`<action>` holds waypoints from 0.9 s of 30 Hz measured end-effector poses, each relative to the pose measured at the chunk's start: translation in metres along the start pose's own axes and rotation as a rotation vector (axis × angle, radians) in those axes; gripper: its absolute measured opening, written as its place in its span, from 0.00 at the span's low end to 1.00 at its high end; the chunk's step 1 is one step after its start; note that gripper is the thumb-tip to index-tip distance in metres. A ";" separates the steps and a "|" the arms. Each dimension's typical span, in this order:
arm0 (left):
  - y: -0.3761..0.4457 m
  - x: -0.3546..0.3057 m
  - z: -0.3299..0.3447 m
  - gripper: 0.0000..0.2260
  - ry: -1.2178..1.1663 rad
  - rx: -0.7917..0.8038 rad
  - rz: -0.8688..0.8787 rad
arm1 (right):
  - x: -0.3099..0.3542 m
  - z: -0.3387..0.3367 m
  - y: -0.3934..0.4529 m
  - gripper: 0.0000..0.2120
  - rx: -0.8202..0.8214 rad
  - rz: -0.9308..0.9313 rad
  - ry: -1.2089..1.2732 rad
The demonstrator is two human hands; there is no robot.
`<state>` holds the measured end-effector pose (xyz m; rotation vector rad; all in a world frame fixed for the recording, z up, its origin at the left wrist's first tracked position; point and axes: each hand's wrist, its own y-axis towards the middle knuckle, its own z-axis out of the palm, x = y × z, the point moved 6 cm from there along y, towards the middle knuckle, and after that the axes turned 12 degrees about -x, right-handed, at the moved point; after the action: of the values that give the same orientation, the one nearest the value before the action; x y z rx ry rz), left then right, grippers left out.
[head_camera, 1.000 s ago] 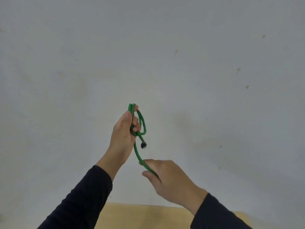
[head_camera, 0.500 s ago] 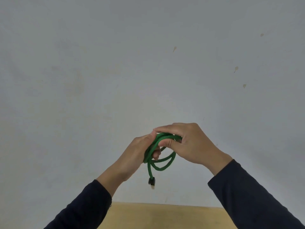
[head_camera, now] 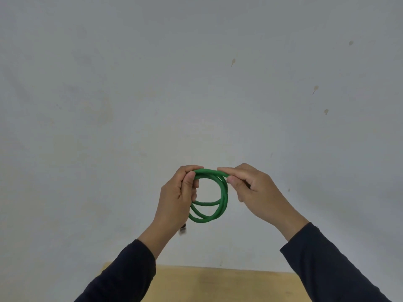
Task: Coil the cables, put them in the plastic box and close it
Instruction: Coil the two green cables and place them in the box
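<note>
A green cable (head_camera: pixel 222 198) is wound into a round coil of about three loops and held up in the air in front of a grey wall. My left hand (head_camera: pixel 176 198) grips the coil's left side with fingers closed around the strands. My right hand (head_camera: pixel 253 188) pinches the top right of the coil between thumb and forefinger. A dark plug end (head_camera: pixel 182 230) of the cable pokes out just below my left hand. No plastic box is in view.
A wooden table edge (head_camera: pixel 218 284) shows at the bottom of the frame, below my arms. The grey wall (head_camera: pixel 152 94) fills the background, with a few small stains at the upper right.
My right hand brought the loose length up from below to my left hand, forming another loop. The coil has since opened into a wider circle held between both hands.
</note>
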<state>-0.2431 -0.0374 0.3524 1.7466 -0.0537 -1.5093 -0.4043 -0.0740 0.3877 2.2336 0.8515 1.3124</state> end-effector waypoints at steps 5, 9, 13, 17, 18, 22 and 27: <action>-0.005 0.006 0.006 0.13 -0.104 0.121 -0.056 | 0.006 -0.016 0.009 0.11 -0.109 -0.105 -0.027; -0.003 0.004 0.009 0.13 -0.162 0.124 -0.058 | -0.005 -0.017 0.011 0.11 -0.160 0.000 0.014; -0.004 0.007 0.010 0.13 -0.154 0.136 -0.057 | -0.009 -0.017 0.010 0.10 -0.178 0.066 0.092; -0.009 0.009 0.016 0.13 -0.164 0.145 -0.069 | -0.013 -0.014 0.007 0.08 -0.278 0.166 0.213; -0.010 0.008 0.019 0.13 -0.165 0.148 -0.068 | -0.016 -0.012 0.005 0.08 -0.314 0.192 0.229; -0.012 0.007 0.022 0.13 -0.141 0.091 -0.048 | -0.029 0.003 -0.007 0.07 -0.384 0.339 0.362; -0.005 0.012 0.013 0.12 0.023 -0.095 0.028 | -0.032 0.021 -0.017 0.07 -0.301 0.454 0.517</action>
<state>-0.2534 -0.0470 0.3402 1.6810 0.0060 -1.4480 -0.4024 -0.0840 0.3469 1.9322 0.2600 2.1269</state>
